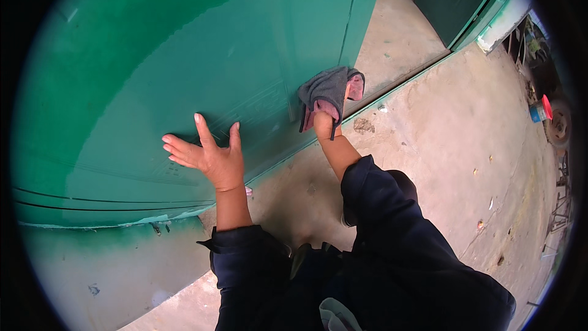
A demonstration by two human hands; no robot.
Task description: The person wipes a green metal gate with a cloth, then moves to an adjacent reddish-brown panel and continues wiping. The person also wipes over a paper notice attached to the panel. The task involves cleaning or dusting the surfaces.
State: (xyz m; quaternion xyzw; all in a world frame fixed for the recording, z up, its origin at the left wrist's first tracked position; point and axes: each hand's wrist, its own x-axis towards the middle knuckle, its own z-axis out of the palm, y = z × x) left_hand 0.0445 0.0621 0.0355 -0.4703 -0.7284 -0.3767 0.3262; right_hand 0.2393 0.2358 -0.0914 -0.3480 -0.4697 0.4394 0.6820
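Note:
A large green door panel (220,55) fills the left and upper part of the view, with raised line patterns pressed into its surface. My left hand (209,156) is spread at the panel's lower part, fingers apart and nothing held. Toward the door's free edge, my right hand (325,123) grips a folded cloth (326,85), dark grey on one side and pinkish on the other. The cloth lies against the panel near that edge and hangs over most of my right fingers.
A second, darker green door leaf (452,0) stands beyond the doorway. The threshold rail (399,82) crosses the concrete floor (427,147). At the far right are a red-rimmed blue container (541,110) and a wheel (559,122). A pale wall (115,266) lies lower left.

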